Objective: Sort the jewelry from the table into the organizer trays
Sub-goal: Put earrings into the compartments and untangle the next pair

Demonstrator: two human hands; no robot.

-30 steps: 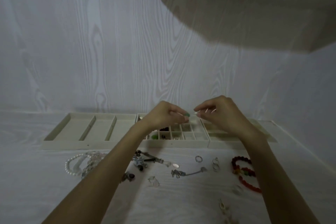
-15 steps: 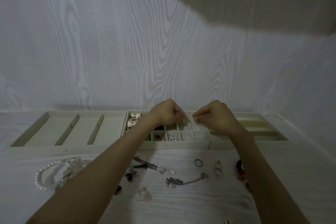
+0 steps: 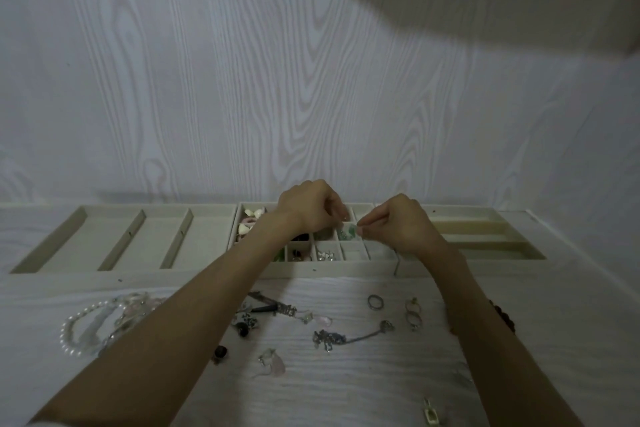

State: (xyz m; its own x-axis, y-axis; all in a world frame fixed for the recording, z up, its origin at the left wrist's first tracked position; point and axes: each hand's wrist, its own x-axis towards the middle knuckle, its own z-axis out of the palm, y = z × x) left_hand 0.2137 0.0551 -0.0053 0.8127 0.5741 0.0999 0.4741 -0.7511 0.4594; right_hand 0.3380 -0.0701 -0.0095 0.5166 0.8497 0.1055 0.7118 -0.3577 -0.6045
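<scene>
Beige organizer trays, three; two rings.

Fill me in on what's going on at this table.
A person is sorting jewelry into trays. Both hands, left and right, are over the middle tray, pinching a small green piece between them above its small compartments, a few of which already hold items. The left tray looks unfilled. A pearl bracelet, rings and a chain lie unsorted on the table.
</scene>
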